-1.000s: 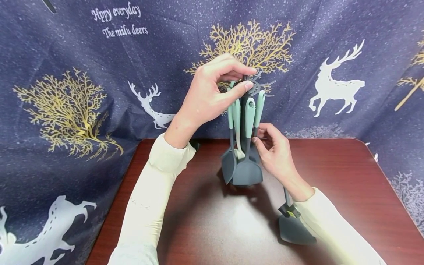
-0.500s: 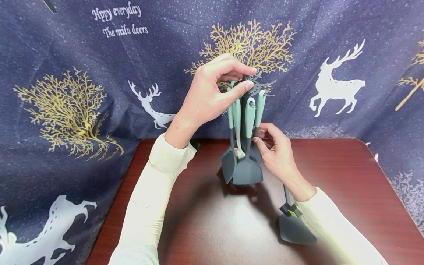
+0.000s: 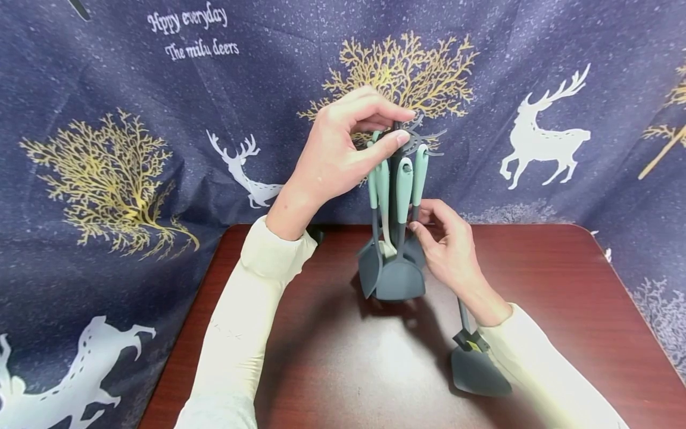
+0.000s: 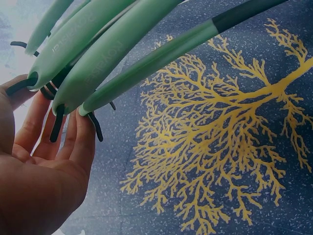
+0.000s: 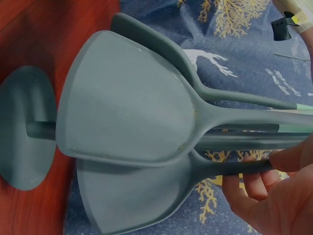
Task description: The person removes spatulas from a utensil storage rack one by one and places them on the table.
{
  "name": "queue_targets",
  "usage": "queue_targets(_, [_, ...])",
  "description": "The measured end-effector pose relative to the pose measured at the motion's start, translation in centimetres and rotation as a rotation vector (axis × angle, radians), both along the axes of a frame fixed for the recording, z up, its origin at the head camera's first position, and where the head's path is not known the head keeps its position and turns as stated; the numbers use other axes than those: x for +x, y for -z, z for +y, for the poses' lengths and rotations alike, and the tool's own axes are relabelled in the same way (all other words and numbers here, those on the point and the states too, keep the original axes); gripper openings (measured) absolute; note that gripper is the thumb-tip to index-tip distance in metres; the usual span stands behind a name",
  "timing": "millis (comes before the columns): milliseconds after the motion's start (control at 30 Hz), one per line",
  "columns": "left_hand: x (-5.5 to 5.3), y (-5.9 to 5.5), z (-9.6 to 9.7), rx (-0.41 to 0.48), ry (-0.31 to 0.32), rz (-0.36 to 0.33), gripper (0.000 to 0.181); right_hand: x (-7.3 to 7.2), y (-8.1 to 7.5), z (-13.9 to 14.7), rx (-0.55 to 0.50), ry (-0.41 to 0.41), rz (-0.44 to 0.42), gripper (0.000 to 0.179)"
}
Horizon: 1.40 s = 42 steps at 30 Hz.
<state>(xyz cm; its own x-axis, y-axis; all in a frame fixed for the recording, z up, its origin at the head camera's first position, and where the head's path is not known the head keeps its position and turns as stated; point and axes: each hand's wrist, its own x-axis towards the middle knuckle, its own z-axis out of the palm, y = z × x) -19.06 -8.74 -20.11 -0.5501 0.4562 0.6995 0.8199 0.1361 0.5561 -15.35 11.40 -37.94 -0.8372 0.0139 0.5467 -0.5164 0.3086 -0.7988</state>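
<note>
Okay, your right hand (image 3: pixel 450 250) is pinching a spatula (image 3: pixel 420 179) by its dark shaft (image 5: pixel 237 168), just right of center in the frame; your left hand (image 3: pixel 343 149) grips the top of the utensil stand (image 3: pixel 393 190). I'd go easy on that pinch and brace the stand, or the neighboring utensils (image 3: pixel 404 193) might swing. Btw, your left wrist view shows hooks (image 4: pixel 56 126) at the handle ends; your right wrist view catches the round base (image 5: pixel 17 152), hard to spot in the head view.
</note>
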Motion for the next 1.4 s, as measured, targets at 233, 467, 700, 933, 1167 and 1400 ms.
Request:
queue_targets(233, [-0.10,0.03,-0.01,-0.005,-0.008,0.004,0.019,0.04,0.03,0.19,-0.002,-0.002,0.007,0.026])
queue_targets(467, [0.04,-0.02,-0.02,-0.002,-0.004,-0.006,0.019,0.25,-0.12,0.27,0.001,0.006,-0.012,0.025])
queue_targets(700, [-0.01,-0.04,0.04,-0.002,-0.005,0.000,0.019,0.39,-0.27,0.45,-0.001,0.010,0.001,0.027])
queue_targets(933, [-0.07,0.12,0.04,0.003,-0.003,-0.003,0.019,0.52,-0.39,0.65,0.002,0.007,-0.002,0.029])
queue_targets(1167, [-0.54,0.45,0.07,0.000,-0.007,0.003,0.020,0.65,-0.47,0.82,0.002,0.004,-0.005,0.025])
queue_targets(1400, [-0.56,0.35,0.13,-0.002,-0.011,0.007,0.019,0.79,-0.50,0.98,-0.003,0.006,-0.003,0.026])
